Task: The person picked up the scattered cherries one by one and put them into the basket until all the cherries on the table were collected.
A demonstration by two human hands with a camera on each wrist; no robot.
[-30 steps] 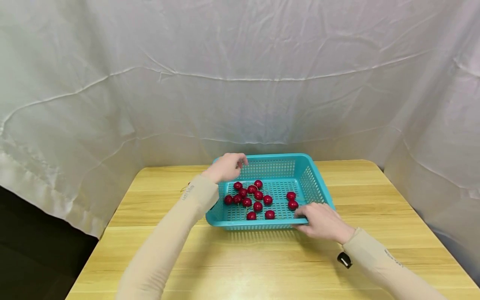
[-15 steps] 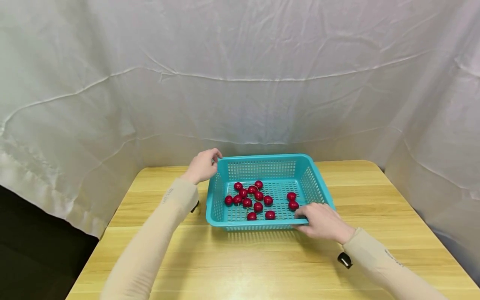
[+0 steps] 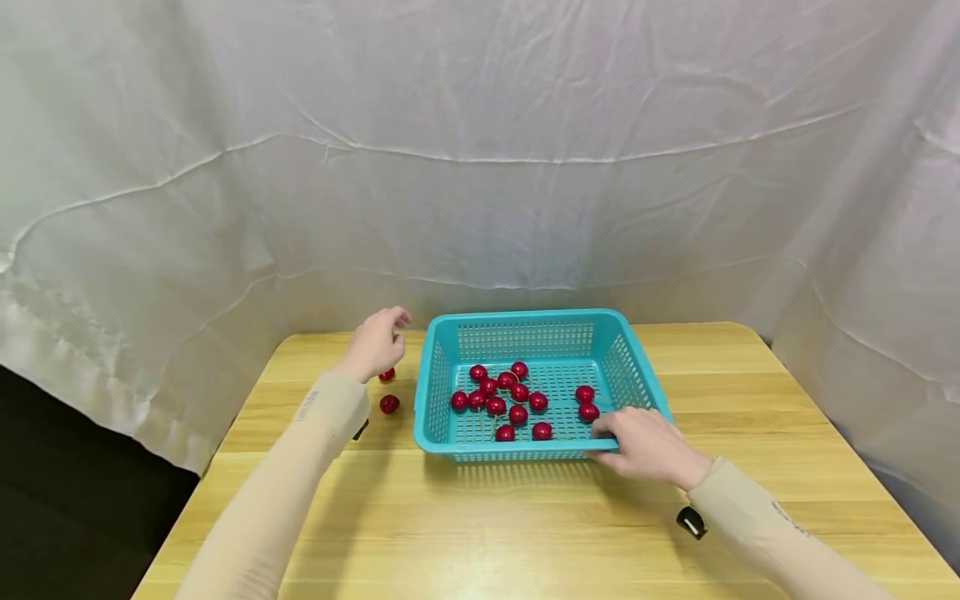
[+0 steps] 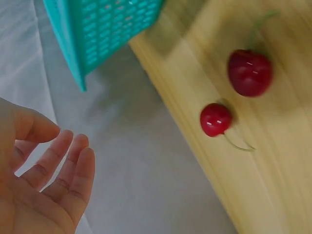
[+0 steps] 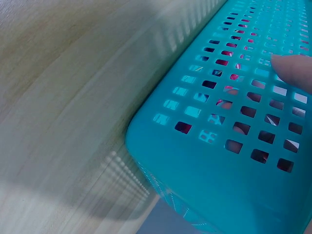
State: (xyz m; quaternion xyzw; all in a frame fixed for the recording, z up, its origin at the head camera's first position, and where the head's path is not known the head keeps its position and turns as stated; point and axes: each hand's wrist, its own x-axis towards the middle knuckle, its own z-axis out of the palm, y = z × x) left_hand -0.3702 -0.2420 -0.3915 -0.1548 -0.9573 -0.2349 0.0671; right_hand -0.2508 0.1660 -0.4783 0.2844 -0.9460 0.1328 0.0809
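A turquoise plastic basket (image 3: pixel 517 447) stands on the table with several red cherries (image 3: pixel 518 415) on its slotted floor. My right hand (image 3: pixel 648 446) grips its front wall near the right corner. In the right wrist view the thumb (image 5: pixel 295 70) presses the outer side, and fingers show through the holes from inside. Left of the basket my left hand (image 3: pixel 375 343) hovers with loosely bent fingers and nothing in them. Below it on the table lie two cherries, a nearer one (image 4: pixel 249 73) and a farther one (image 4: pixel 216 120) with a curved stem.
The wooden table (image 3: pixel 480 533) ends at a back edge just behind the basket. Pale cloth (image 3: pixel 495 200) hangs behind and at both sides. A dark area (image 3: pixel 75 492) lies beyond the table at the left.
My left hand has moved left, from over the basket's left part to beside it. Two cherries on the table have come into view there. The right hand keeps its place.
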